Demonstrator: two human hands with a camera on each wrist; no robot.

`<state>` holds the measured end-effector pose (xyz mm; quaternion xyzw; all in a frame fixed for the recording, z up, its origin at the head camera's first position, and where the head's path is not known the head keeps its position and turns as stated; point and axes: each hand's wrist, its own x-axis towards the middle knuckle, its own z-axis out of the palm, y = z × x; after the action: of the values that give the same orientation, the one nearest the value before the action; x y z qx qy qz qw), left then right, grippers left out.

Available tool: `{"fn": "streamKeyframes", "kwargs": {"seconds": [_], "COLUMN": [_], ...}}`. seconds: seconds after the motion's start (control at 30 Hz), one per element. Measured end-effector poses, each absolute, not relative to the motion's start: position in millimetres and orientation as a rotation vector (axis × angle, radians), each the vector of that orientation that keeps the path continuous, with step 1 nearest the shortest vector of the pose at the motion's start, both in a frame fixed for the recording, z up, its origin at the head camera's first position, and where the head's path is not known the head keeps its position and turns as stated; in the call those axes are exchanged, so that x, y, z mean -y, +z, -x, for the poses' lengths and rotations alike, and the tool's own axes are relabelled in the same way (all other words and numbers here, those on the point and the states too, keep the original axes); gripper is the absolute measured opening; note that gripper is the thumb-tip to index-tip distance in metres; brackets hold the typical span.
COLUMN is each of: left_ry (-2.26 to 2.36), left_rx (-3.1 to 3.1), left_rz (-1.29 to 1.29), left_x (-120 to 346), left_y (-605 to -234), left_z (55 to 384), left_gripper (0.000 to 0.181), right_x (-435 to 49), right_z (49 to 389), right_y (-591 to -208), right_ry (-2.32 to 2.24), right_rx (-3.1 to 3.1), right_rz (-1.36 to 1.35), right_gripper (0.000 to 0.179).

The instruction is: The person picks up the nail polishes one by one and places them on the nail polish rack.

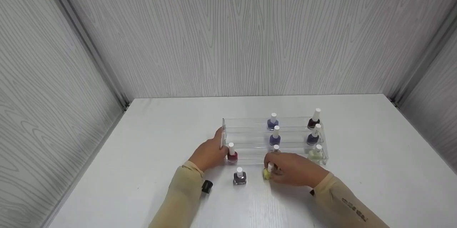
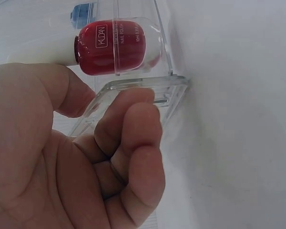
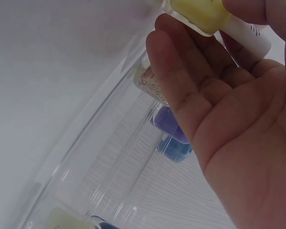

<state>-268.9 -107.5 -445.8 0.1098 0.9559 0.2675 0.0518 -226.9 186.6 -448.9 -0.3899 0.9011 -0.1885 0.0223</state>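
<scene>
A clear tiered display rack (image 1: 250, 136) stands on the table with nail polish bottles on its steps. My left hand (image 1: 210, 153) grips the rack's left side panel (image 2: 128, 85), thumb on the inner face and fingers curled outside. Right by that thumb is a red nail polish bottle (image 2: 112, 46) on the front step. My right hand (image 1: 294, 169) pinches a yellow nail polish bottle (image 3: 200, 14) between thumb and fingers, just in front of the rack. Behind those fingers, a glitter nail polish bottle (image 3: 151, 82) is partly hidden.
A dark grey nail polish bottle (image 1: 240, 177) stands on the table before the rack. Near the left sleeve lies a black object (image 1: 207, 186). Purple (image 1: 275, 138), dark (image 1: 314, 122) and pale (image 1: 315, 154) bottles occupy the rack's middle and right. Panelled walls (image 1: 257, 35) enclose the table.
</scene>
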Motion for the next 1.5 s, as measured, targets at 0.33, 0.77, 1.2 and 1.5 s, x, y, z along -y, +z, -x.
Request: {"fn": "streamKeyframes", "kwargs": {"seconds": [0.33,0.77,1.2,1.5], "left_ry": [0.814,0.778,0.793,0.814], "left_rx": [-2.907,-2.914,-2.899,-2.893], "left_rz": [-0.338,-0.32,-0.315,-0.338], "left_x": [107.8,106.6,106.6,108.1], "left_y": [-444.7,-445.0,-445.8,-447.1], "left_z": [268.5,268.4,269.2,271.7], "left_gripper": [0.073,0.075,0.076,0.076], "right_x": [-187.2,-187.4,-188.8,-188.5], "right_z": [228.1,228.5,229.0,228.6], "right_y": [-450.3,-450.4,-449.9,-448.4], "right_ry": [-0.591,-0.604,-0.578,-0.586], "right_rx": [-2.78,-2.776,-2.769,-2.756], "right_rz": [1.22,1.24,1.209,1.174], "right_gripper": [0.02,0.016,0.017,0.02]}}
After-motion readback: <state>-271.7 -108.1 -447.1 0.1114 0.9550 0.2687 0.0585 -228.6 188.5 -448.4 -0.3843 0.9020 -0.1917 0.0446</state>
